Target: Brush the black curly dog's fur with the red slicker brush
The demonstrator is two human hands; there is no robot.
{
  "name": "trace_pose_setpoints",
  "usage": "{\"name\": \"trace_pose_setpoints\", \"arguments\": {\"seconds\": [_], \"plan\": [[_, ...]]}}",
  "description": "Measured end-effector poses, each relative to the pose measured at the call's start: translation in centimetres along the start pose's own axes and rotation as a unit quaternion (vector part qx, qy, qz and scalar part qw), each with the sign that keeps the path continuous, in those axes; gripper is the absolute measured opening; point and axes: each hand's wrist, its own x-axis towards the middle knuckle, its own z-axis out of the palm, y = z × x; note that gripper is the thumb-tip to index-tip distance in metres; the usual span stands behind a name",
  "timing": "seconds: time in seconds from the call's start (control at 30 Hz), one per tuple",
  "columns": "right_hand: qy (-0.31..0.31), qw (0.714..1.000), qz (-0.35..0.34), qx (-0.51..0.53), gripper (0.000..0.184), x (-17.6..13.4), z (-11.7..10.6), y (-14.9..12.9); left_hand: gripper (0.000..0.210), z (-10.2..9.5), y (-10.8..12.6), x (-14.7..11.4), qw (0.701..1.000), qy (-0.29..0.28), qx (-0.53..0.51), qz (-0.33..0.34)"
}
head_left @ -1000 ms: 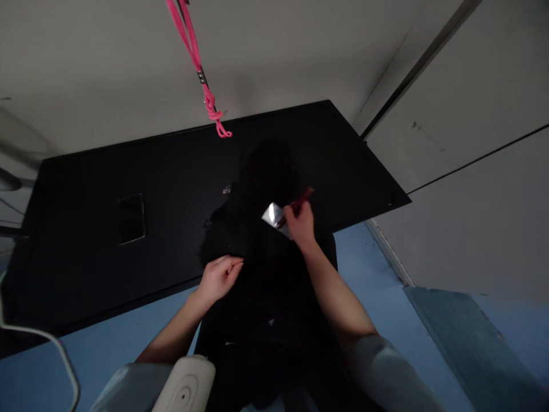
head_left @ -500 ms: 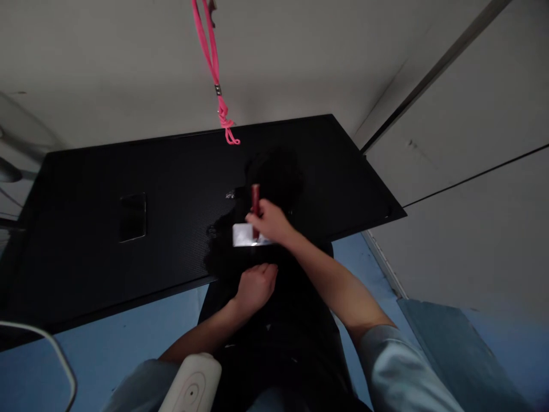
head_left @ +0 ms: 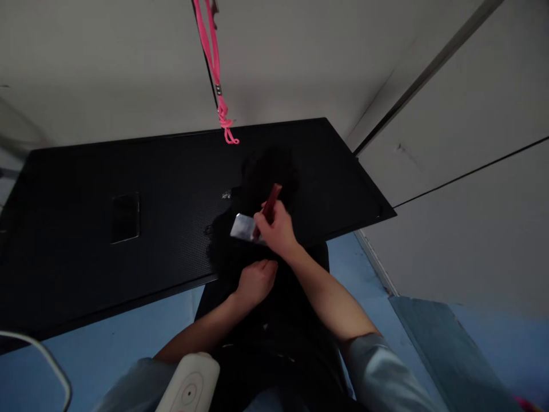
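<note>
A mass of black fluffy, hair-like material [head_left: 269,166] lies over the table and reaches down to its near edge; its outline is hard to make out against the dark top. My right hand [head_left: 278,232] is closed around the dark red handle of a tool with a flat silvery rectangular head [head_left: 243,227]. That head is over the fluffy material, with its right part behind my fingers. Nearer to my body, my left hand [head_left: 258,280] is curled closed at the near side of the black material, fingertips hidden.
The black table [head_left: 72,229] stands against a pale wall. A dark phone-like slab [head_left: 126,217] lies on its left part, and a small shiny thing [head_left: 226,195] beside the fluffy material. A pink cord [head_left: 214,63] hangs above. A white device [head_left: 189,383] is by my left sleeve.
The tool has tilted, its handle top swinging to the right and its silvery head slanting. My right hand has shifted slightly right. My left hand stays nearly in place.
</note>
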Motion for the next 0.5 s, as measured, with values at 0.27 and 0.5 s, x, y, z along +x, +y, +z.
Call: {"name": "trace_pose_setpoints", "arguments": {"seconds": [0.27, 0.5], "plan": [[0.055, 0.989, 0.122, 0.07, 0.029, -0.9, -0.3, 4.1, 0.025, -5.5, -3.1, 0.4, 0.97, 0.238, -0.032, -0.037], [0.09, 0.962, 0.197, 0.166, 0.031, -4.4, -0.6, 6.3, 0.03, -1.8, -5.4, 1.7, 0.987, 0.148, 0.056, 0.031]]}}
